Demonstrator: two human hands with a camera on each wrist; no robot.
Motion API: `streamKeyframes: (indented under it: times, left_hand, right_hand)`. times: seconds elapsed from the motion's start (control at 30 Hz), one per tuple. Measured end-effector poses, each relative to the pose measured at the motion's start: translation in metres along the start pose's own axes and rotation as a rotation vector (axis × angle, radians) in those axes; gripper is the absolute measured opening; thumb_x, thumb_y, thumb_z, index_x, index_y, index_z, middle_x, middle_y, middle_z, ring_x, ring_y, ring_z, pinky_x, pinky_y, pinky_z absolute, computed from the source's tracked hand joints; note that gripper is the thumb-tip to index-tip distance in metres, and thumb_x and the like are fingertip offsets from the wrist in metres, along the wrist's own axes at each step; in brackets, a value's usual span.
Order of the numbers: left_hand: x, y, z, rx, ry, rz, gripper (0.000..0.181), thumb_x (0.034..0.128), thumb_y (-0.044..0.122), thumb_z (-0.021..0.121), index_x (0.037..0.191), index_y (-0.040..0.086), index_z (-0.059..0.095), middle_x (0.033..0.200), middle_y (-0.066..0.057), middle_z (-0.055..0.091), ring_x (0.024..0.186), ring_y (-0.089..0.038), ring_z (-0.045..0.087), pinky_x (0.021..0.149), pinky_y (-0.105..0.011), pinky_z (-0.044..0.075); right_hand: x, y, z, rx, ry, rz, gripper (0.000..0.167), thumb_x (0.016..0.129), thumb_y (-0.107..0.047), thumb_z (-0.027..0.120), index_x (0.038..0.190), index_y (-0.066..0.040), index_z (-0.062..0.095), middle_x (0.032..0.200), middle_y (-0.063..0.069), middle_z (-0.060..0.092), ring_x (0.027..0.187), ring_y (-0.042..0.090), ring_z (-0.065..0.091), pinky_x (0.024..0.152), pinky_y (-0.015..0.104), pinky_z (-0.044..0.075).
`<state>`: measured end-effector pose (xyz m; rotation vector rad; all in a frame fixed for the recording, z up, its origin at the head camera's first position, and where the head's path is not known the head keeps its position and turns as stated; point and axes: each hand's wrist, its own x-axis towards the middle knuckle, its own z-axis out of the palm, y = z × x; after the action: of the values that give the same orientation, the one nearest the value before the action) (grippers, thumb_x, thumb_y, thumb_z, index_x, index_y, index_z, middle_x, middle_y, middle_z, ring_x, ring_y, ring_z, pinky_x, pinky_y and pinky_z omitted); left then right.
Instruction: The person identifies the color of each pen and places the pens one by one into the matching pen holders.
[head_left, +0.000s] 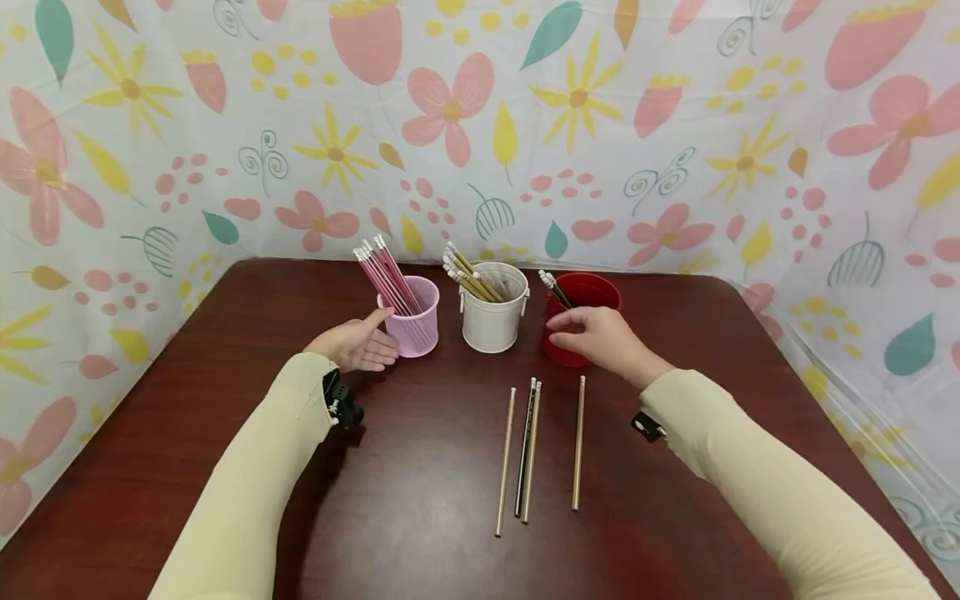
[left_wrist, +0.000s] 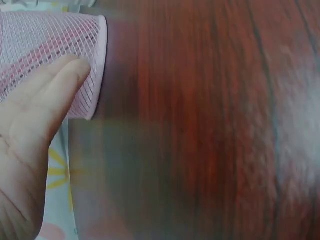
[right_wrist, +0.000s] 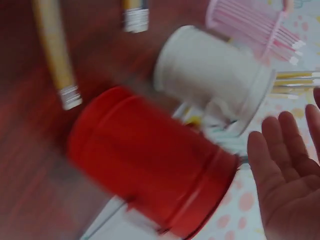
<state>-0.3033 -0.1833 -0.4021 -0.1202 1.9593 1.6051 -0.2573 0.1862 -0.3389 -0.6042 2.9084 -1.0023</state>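
At the pink mesh cup (head_left: 417, 333) of pink pencils (head_left: 384, 279), my left hand (head_left: 358, 343) is beside the wall with fingers extended and holds nothing. The left wrist view shows that hand (left_wrist: 30, 130) against the mesh; whether it presses there I cannot tell. My right hand (head_left: 607, 342) is in front of the red bucket (head_left: 558, 354), where black pencils (head_left: 553, 287) lean over the rim. In the right wrist view its fingers (right_wrist: 287, 145) are spread out with nothing between them, near the bucket's mouth. Between the two cups a white bucket (head_left: 487, 327) holds gold pencils (head_left: 468, 279).
In front of the buckets lie a black pencil (head_left: 526, 458) and several gold ones, among them a left one (head_left: 506, 467) and a right one (head_left: 579, 442). The brown table (head_left: 405, 500) ends at a flower-patterned cloth (head_left: 450, 167) behind.
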Motion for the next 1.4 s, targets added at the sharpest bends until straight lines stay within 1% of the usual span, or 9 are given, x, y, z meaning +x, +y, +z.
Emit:
streamKeyframes:
  times: [0.07, 0.23, 0.4, 0.53, 0.77, 0.87, 1.03, 1.27, 1.4]
  left_hand:
    - [-0.001, 0.002, 0.0, -0.014, -0.01, 0.005, 0.082, 0.0988, 0.053, 0.024, 0.137, -0.019, 0.032, 0.139, -0.035, 0.038, 0.126, -0.039, 0.045, 0.104, -0.042, 0.039]
    - [-0.002, 0.005, 0.003, -0.046, 0.035, 0.007, 0.078, 0.0994, 0.05, 0.027, 0.137, -0.018, 0.034, 0.139, -0.035, 0.039, 0.128, -0.039, 0.043, 0.105, -0.042, 0.038]
    - [-0.002, 0.004, 0.007, -0.039, 0.052, -0.002, 0.077, 0.0993, 0.049, 0.027, 0.137, -0.018, 0.035, 0.139, -0.034, 0.039, 0.127, -0.039, 0.044, 0.104, -0.041, 0.04]
    - [-0.001, 0.002, 0.008, -0.052, 0.05, -0.006, 0.076, 0.0995, 0.048, 0.028, 0.136, -0.018, 0.034, 0.14, -0.034, 0.039, 0.126, -0.039, 0.045, 0.103, -0.041, 0.041]
    - [-0.002, 0.002, 0.01, -0.053, 0.074, -0.01, 0.074, 0.0992, 0.047, 0.029, 0.135, -0.017, 0.036, 0.137, -0.032, 0.042, 0.122, -0.036, 0.049, 0.102, -0.04, 0.042]
    - [-0.003, 0.004, 0.01, -0.051, 0.077, -0.009, 0.074, 0.0993, 0.047, 0.029, 0.135, -0.018, 0.036, 0.138, -0.033, 0.041, 0.124, -0.038, 0.047, 0.103, -0.041, 0.04]
    - [-0.003, 0.005, 0.009, -0.062, 0.079, -0.011, 0.075, 0.0997, 0.047, 0.027, 0.136, -0.018, 0.035, 0.139, -0.034, 0.04, 0.127, -0.04, 0.044, 0.105, -0.042, 0.039]
    - [-0.005, 0.005, 0.011, -0.06, 0.079, -0.005, 0.075, 0.0999, 0.048, 0.027, 0.136, -0.018, 0.035, 0.139, -0.033, 0.041, 0.127, -0.038, 0.045, 0.102, -0.039, 0.042]
    - [0.0, 0.003, 0.007, -0.049, 0.056, 0.007, 0.076, 0.0991, 0.05, 0.03, 0.134, -0.018, 0.038, 0.135, -0.032, 0.045, 0.12, -0.034, 0.052, 0.099, -0.037, 0.045]
  right_hand:
    - [-0.008, 0.01, -0.003, -0.022, -0.069, 0.041, 0.023, 0.089, -0.015, 0.065, 0.104, 0.001, 0.071, 0.096, 0.013, 0.071, 0.092, 0.029, 0.062, 0.081, 0.042, 0.051]
    - [-0.022, 0.029, 0.005, -0.074, -0.264, 0.172, 0.026, 0.091, -0.021, 0.063, 0.082, 0.002, 0.072, 0.067, 0.005, 0.065, 0.063, 0.018, 0.063, 0.065, 0.033, 0.052]
    - [-0.032, 0.041, 0.025, -0.084, -0.382, 0.291, 0.028, 0.09, -0.023, 0.062, 0.075, -0.001, 0.07, 0.062, 0.005, 0.064, 0.056, 0.016, 0.061, 0.062, 0.034, 0.054]
    - [-0.033, 0.044, 0.037, -0.076, -0.387, 0.351, 0.024, 0.089, -0.02, 0.063, 0.074, -0.002, 0.069, 0.063, 0.006, 0.063, 0.055, 0.017, 0.06, 0.059, 0.035, 0.054]
    - [-0.033, 0.046, 0.04, -0.212, -0.37, 0.373, 0.027, 0.088, -0.021, 0.065, 0.067, -0.003, 0.063, 0.058, 0.006, 0.06, 0.05, 0.017, 0.057, 0.051, 0.03, 0.049]
    - [-0.032, 0.048, 0.038, -0.222, -0.374, 0.388, 0.029, 0.088, -0.024, 0.065, 0.068, -0.003, 0.063, 0.058, 0.007, 0.06, 0.05, 0.018, 0.058, 0.052, 0.031, 0.048]
    - [-0.029, 0.053, 0.043, -0.157, -0.362, 0.394, 0.028, 0.09, -0.023, 0.065, 0.071, -0.002, 0.063, 0.058, 0.006, 0.06, 0.051, 0.017, 0.058, 0.052, 0.031, 0.05]
    - [-0.025, 0.056, 0.046, -0.063, -0.368, 0.46, 0.02, 0.086, -0.017, 0.061, 0.072, -0.003, 0.063, 0.06, 0.007, 0.061, 0.051, 0.016, 0.058, 0.048, 0.03, 0.049]
    - [-0.021, 0.051, 0.039, 0.03, -0.371, 0.397, 0.023, 0.086, -0.017, 0.059, 0.067, -0.004, 0.061, 0.061, 0.006, 0.062, 0.053, 0.016, 0.06, 0.051, 0.031, 0.051]
